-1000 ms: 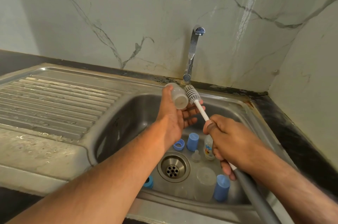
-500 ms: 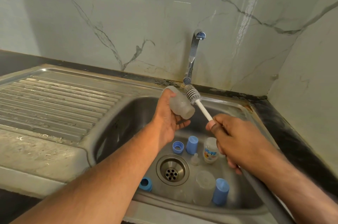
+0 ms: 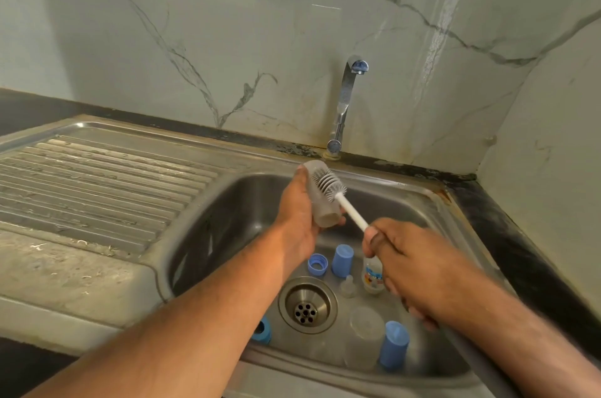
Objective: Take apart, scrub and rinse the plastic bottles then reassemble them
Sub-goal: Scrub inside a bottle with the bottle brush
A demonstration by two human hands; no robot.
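Brush [image 3: 328, 185] now rubbing along the bottle [image 3: 320, 199] gripped in the left hand [image 3: 300, 218], right hand [image 3: 413, 264] clutching its handle, caps [image 3: 342, 259] lying unwashed lower centre.

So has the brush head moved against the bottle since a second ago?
Yes. The brush head went from beside the bottle's mouth to alongside its body, toward the tap.

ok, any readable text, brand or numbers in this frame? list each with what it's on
No text here can be read.
small bottle lying in the sink beside the right hand: colourful printed label, too small and blurred to read.
clear bottle in the left hand, brush, blue caps, tap: no print visible.
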